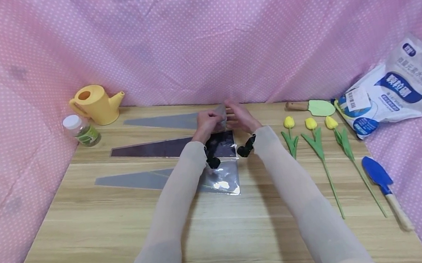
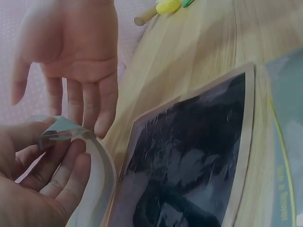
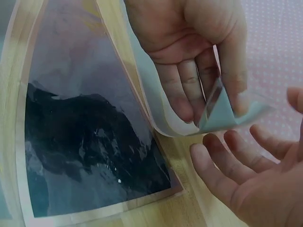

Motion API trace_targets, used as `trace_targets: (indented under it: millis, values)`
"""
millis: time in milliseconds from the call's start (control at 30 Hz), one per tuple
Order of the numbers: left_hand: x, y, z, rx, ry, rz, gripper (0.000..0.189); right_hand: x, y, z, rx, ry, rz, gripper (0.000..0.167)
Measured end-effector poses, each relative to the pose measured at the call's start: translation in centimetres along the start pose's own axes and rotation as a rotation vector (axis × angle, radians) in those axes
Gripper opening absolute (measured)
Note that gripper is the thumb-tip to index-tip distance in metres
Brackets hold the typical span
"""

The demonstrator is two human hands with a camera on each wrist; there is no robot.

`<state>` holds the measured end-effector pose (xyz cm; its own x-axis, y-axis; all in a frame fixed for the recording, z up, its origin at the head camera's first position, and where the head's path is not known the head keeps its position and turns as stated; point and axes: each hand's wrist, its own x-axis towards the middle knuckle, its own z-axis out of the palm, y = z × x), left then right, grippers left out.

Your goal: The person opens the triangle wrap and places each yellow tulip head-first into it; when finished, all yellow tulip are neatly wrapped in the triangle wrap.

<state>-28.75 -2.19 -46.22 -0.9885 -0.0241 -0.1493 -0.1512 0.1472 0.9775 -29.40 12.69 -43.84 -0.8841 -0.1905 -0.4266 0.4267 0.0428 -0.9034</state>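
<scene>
My left hand [image 1: 206,122] pinches the wide right end of the far grey flower sleeve [image 1: 167,121], between thumb and fingers. That end is lifted and bent up from the table, its clear corner folded over in the right wrist view. My right hand [image 1: 245,119] is beside it, fingers spread and extended, fingertips close to the raised edge; in the left wrist view its palm shows. Just in front lies a black flower sleeve [image 1: 147,149], flat, below the left wrist. A second grey flower sleeve [image 1: 131,182] lies nearest, partly hidden by the left arm.
A yellow watering can [image 1: 100,106] and a white-capped bottle [image 1: 85,132] stand back left. On the right lie several yellow tulips [image 1: 318,141], a green hand shovel [image 1: 321,107], a blue trowel [image 1: 377,172] and a white fertilizer bag [image 1: 396,90]. Pink dotted cloth [image 1: 201,42] surrounds the wooden table [image 1: 92,247].
</scene>
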Motion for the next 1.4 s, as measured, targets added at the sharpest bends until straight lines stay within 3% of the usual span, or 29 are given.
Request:
trace_targets:
  millis: [367,533,800,933,1133,1400]
  values:
    - [-0.3,-0.1,0.5,-0.004,-0.007,0.001,0.02,0.3,0.2,0.4,-0.058,0.145,-0.022,0.049]
    - [-0.4,-0.2,0.6,-0.063,-0.022,-0.015,0.022,0.4,0.4,0.2,-0.06,0.191,-0.014,0.046]
    - [-0.4,-0.6,0.7,-0.157,0.038,-0.053,0.018,0.6,0.7,-0.3,-0.04,0.269,-0.035,0.028]
    - [-0.3,-0.8,0.9,-0.205,0.057,-0.067,0.015,0.5,0.9,-0.5,-0.051,0.296,-0.032,0.021]
    - [-0.1,-0.8,1.1,-0.269,0.078,-0.132,0.019,0.4,1.2,-0.9,-0.063,0.31,-0.022,0.03]
    - [0.3,-0.9,1.0,-0.271,0.094,-0.171,0.025,0.7,2.1,-1.8,-0.135,0.314,-0.008,0.026]
